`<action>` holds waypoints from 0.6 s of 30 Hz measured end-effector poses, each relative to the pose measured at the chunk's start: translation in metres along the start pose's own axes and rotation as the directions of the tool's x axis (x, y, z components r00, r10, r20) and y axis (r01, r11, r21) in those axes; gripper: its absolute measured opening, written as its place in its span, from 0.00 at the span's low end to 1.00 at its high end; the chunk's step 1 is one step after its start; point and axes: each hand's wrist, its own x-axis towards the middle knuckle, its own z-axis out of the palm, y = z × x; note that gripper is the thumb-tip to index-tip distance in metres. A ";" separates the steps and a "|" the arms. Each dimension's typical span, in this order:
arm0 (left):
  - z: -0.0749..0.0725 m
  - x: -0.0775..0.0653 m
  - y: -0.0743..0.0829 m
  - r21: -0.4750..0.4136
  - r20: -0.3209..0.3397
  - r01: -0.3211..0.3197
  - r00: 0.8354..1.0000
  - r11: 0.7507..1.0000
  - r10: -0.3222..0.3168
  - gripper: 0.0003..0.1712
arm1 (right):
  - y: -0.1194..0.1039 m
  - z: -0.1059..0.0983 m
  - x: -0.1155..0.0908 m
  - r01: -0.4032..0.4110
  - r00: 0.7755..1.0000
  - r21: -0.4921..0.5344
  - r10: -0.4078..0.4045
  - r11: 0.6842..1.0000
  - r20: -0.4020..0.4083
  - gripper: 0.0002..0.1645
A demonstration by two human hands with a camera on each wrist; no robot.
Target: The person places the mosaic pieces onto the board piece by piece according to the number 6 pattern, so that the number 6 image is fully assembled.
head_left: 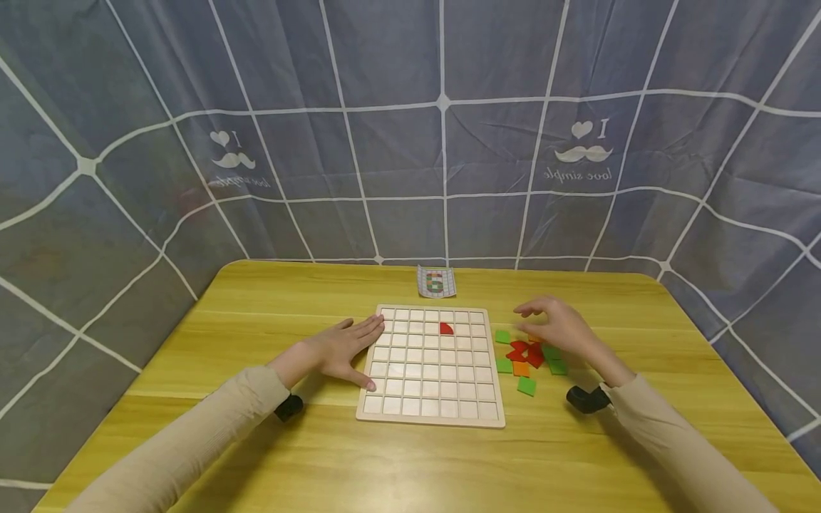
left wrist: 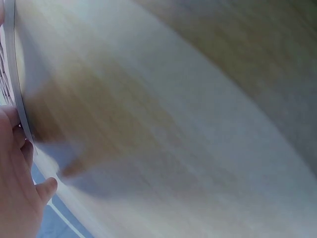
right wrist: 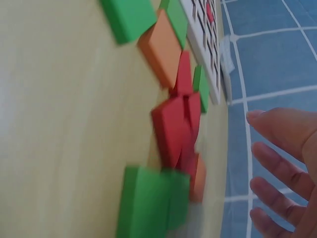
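A pale wooden grid board (head_left: 430, 363) lies on the table, with one red quarter-round tile (head_left: 446, 328) in a cell of its upper rows. My left hand (head_left: 343, 349) rests spread along the board's left edge, fingertips and thumb on the rim. Beside the board's right side lies a loose pile of red tiles (head_left: 534, 355), green tiles (head_left: 527, 386) and orange tiles (head_left: 521, 369). My right hand (head_left: 558, 326) hovers over the far side of that pile, fingers loosely bent with nothing between them. In the right wrist view, the fingers (right wrist: 277, 163) stand apart from the tiles.
A small printed pattern card (head_left: 436, 282) with coloured squares lies behind the board. The yellow wooden table (head_left: 288, 292) ends at a grey-blue curtain (head_left: 391, 149) with white lines. Black wrist camera mounts (head_left: 586, 399) hang under both forearms.
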 end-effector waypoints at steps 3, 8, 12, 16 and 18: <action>0.000 0.000 0.000 0.001 0.000 0.000 1.000 1.000 0.000 0.66 | 0.007 -0.003 -0.007 -0.007 1.000 -0.004 0.007 1.000 -0.003 0.20; 0.001 0.001 0.001 0.001 -0.002 0.001 1.000 1.000 -0.001 0.66 | 0.019 -0.007 -0.019 -0.006 1.000 0.008 0.006 1.000 0.003 0.20; 0.001 0.001 0.001 0.004 -0.003 0.002 1.000 1.000 -0.002 0.65 | 0.028 -0.009 -0.025 0.021 1.000 0.030 -0.020 0.999 -0.002 0.20; 0.001 0.001 0.000 0.006 -0.003 0.001 1.000 1.000 -0.001 0.65 | 0.036 -0.009 -0.028 0.022 1.000 0.058 -0.023 0.998 0.011 0.21; 0.001 0.001 0.000 0.002 -0.006 -0.001 1.000 1.000 0.001 0.65 | 0.039 -0.008 -0.029 0.011 1.000 0.070 -0.013 0.998 0.026 0.21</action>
